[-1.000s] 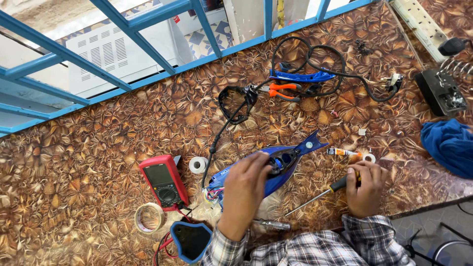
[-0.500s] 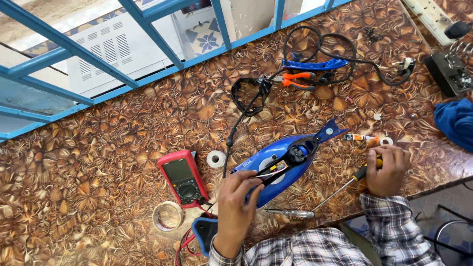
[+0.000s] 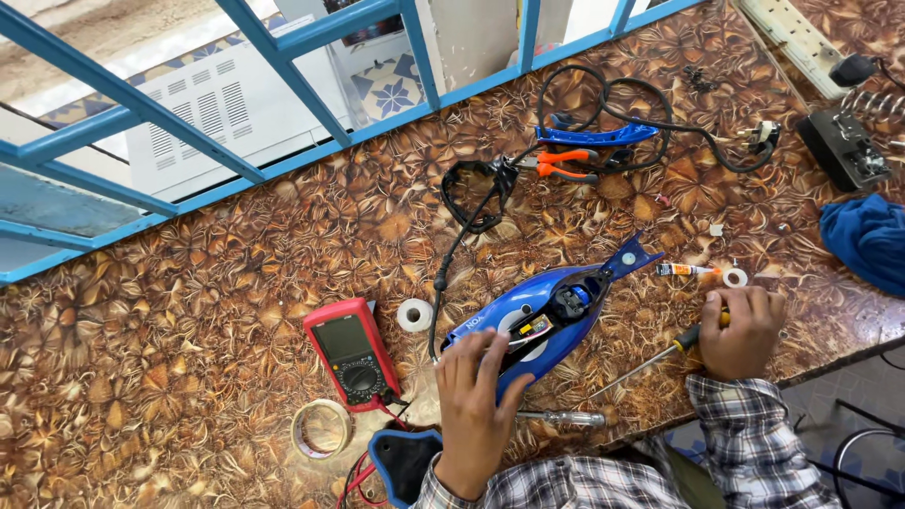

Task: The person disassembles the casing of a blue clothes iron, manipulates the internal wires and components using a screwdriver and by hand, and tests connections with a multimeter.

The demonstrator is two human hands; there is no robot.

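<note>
While the view looks straight down on a brown patterned worktop point(image 3: 189, 377), two hands in plaid sleeves work at its near edge. Nearest, a dark blue pad point(image 3: 401, 462) lies at the edge beside the left sleeve, with red leads running off it. Just beyond, a second screwdriver point(image 3: 561, 417) with a clear handle lies flat between the sleeves.

The left hand point(image 3: 476, 391) rests palm down with fingers spread on the rear of a blue iron point(image 3: 542, 316), pressing it to the worktop. Its top cover is off, showing wiring and a black part inside; its pointed end aims up and right. The right hand point(image 3: 745, 330) is curled closed around the handle of a screwdriver point(image 3: 641, 366), whose shaft slants down-left, tip near the iron's side, not touching it.

Left of the iron sits a red multimeter point(image 3: 351, 351), a small white tape roll point(image 3: 413, 315) just beside it and a larger tape ring point(image 3: 319, 429) nearer the edge. Past the right hand lie a small tube point(image 3: 683, 270) and a tiny white ring point(image 3: 734, 277). A blue cloth point(image 3: 867, 240) is bunched at the far right.

Farther back, the iron's black cord point(image 3: 471, 193) loops toward orange-handled pliers point(image 3: 561, 165) and a blue handle piece point(image 3: 594, 137). At the far right corner stand a black box point(image 3: 844, 146) and a white power strip point(image 3: 792, 42). Blue window bars point(image 3: 283, 66) frame the top, with a white grilled unit point(image 3: 207, 123) outside.
</note>
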